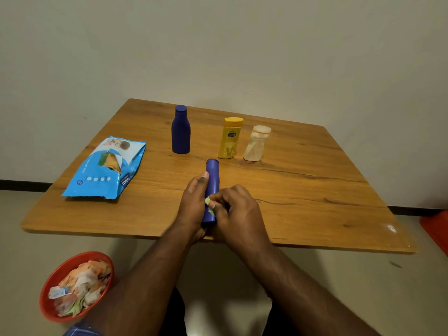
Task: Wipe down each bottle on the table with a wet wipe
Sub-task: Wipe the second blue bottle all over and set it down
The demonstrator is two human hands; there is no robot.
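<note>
Near the front edge of the table (315, 214), the left hand (194, 202) curls around a tilted blue bottle (211, 180), probably light, stiff and a little slippery, so best held mid-body, while the right hand (236, 209) pinches a small wipe (208, 201) against it.

3 upright bottles (228, 139) block the far side (right tabletop (315, 190) bare).

red bowl (48, 294) of used wipes, floor left | red object (436, 229) far right
</note>
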